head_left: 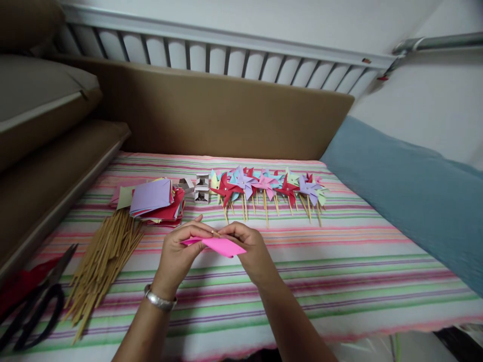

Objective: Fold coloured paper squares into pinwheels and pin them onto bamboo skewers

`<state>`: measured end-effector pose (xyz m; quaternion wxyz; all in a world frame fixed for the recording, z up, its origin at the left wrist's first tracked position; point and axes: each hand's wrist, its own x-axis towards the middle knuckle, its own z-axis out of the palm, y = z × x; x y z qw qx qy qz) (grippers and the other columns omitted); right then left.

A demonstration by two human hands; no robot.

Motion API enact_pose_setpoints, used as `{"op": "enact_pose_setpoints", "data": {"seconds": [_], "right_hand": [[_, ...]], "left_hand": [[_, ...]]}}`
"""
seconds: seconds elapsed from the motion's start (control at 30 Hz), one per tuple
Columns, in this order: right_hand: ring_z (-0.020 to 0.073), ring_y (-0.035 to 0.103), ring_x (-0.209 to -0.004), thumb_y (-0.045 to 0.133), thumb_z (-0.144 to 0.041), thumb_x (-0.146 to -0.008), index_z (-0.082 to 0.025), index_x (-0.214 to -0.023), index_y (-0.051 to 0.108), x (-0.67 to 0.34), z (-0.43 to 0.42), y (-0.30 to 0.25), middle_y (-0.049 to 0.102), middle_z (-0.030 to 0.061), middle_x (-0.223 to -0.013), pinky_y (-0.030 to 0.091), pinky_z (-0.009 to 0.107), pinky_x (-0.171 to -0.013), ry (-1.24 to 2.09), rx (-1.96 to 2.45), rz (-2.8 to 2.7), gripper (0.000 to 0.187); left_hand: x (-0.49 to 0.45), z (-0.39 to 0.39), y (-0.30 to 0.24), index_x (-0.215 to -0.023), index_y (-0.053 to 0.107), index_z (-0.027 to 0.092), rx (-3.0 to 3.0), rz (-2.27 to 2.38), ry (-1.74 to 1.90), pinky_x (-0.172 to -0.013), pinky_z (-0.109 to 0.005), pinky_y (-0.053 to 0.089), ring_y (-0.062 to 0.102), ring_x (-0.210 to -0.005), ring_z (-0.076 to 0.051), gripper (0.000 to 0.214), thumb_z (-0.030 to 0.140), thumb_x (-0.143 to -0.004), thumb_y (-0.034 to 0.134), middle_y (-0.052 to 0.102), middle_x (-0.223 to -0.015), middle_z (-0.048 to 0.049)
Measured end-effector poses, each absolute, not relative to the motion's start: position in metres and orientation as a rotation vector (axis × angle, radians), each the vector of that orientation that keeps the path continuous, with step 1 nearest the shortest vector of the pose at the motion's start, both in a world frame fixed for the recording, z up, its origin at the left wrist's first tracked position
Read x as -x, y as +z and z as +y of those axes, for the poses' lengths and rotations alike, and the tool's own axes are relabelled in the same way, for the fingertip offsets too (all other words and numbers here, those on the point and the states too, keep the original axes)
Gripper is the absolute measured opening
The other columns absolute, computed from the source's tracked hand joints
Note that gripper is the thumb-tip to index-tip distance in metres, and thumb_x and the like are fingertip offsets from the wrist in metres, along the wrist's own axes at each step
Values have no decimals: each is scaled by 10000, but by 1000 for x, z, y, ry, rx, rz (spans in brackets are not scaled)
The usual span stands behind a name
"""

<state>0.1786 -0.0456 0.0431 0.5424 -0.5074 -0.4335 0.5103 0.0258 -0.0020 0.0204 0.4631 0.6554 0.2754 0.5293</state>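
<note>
A bright pink paper pinwheel (224, 246) is held up above the striped cloth, between my two hands. My left hand (184, 244), with a silver bangle at the wrist, pinches its left side. On the other side my right hand (247, 246) has its fingers closed at the pinwheel's edge. The tip of a thin wooden stick (215, 233) shows between the fingertips; the rest of it is hidden by the hands. Beyond them lie finished-looking pinwheels (266, 185) on sticks, in red, purple, pink, blue and pale green.
To the left are stacked coloured paper squares (151, 196), a heap of wooden sticks (105, 261) and black-handled scissors (41, 296). Small open boxes (202, 188) stand near the pinwheels. A brown board (226, 110) closes the back, and cushions (45, 95) rise at left.
</note>
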Motion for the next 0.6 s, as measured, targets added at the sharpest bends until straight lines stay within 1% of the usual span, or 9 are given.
{"op": "enact_pose_setpoints", "data": {"seconds": [0.13, 0.23, 0.33, 0.43, 0.6], "right_hand": [[95, 480, -495, 660, -291, -693, -187, -692, 675, -179, -46, 44, 584, -16, -597, 366, 212, -459, 1189, 1218, -1051, 106], [94, 476, -490, 647, -288, -708, -192, -695, 678, -179, -47, 44, 574, -18, -605, 359, 216, -457, 1155, 1221, -1089, 102], [110, 516, -561, 621, -235, -731, -201, -707, 698, -181, -47, 44, 584, -4, -656, 387, 227, -512, 1007, 1243, -1203, 87], [135, 560, -659, 608, -186, -734, -216, -741, 720, -182, -47, 43, 603, 10, -703, 418, 246, -592, 878, 1251, -1299, 116], [137, 575, -689, 585, -133, -737, -230, -776, 731, -183, -47, 42, 621, 13, -720, 427, 247, -614, 809, 1236, -1347, 179]], "left_hand": [[-26, -2, 21, -715, 691, 220, -1591, 681, 1295, -1006, -466, 340, 655, -773, -206, 42, 260, -707, 700, 717, -769, -29], [-27, -2, 21, -716, 689, 215, -1568, 667, 1291, -1021, -461, 326, 654, -775, -199, 30, 241, -706, 701, 714, -773, -26], [-28, -2, 20, -717, 687, 212, -1530, 648, 1312, -1021, -449, 334, 645, -792, -189, 20, 208, -705, 701, 704, -788, -21], [-29, -2, 18, -712, 686, 219, -1517, 639, 1331, -1027, -439, 328, 635, -777, -171, 53, 169, -700, 700, 689, -773, -4], [-30, -1, 14, -708, 686, 237, -1514, 637, 1345, -1026, -432, 325, 631, -756, -161, 105, 132, -703, 688, 683, -755, 9]]}}
